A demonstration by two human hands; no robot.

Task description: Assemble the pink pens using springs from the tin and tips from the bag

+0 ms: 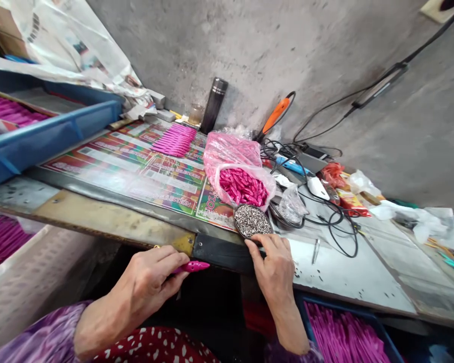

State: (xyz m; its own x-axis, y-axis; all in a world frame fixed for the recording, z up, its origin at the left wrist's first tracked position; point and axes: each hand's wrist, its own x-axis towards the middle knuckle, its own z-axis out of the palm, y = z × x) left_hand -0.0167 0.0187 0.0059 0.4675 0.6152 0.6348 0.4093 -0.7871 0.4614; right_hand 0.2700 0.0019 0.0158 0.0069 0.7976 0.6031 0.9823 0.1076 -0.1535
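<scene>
My left hand is closed around a glossy magenta plastic piece, in front of the table edge. The piece has a pointed tip and small dark holes, and its other end is hidden in my fingers. My right hand is at the near rim of a round dish filled with small silvery metal pins. Its thumb and fingers are bent together there; what they hold, if anything, is too small to make out. Behind the dish, a pink plastic bag lies open, full of small magenta pieces.
A row of magenta parts lies near a black flask. Blue trays stand at left, and another bin of magenta sticks sits low right. Black cables and an orange-handled tool clutter the back right.
</scene>
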